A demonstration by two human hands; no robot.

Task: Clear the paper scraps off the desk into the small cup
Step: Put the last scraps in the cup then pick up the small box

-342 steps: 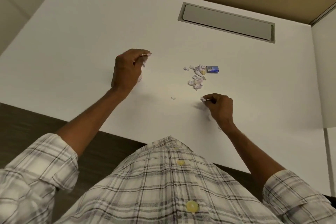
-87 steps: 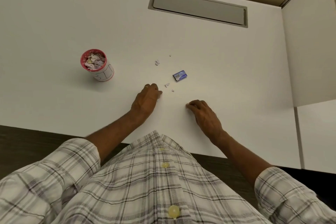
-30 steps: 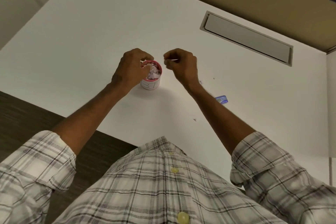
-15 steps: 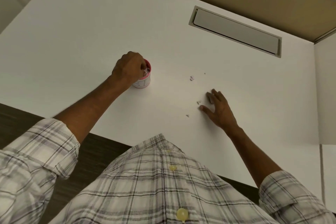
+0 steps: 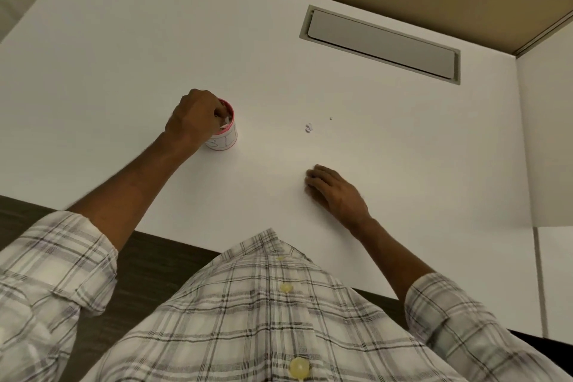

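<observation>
Your left hand (image 5: 195,116) curls over the small cup (image 5: 224,141) to unload while your right hand (image 5: 336,192) rakes the desk (image 5: 155,40); what either grasps is hidden.

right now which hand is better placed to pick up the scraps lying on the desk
Right: the right hand sits on the desk close to the scraps, while the left hand is farther off, busy at the cup.

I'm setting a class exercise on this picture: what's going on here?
A person is clearing paper scraps off a white desk. The left hand is at the small cup, fingertips in its mouth, which holds paper. The right hand rests fingertips-down on the desk; whether it pinches anything is hidden. A few scraps lie loose beyond it.
</observation>
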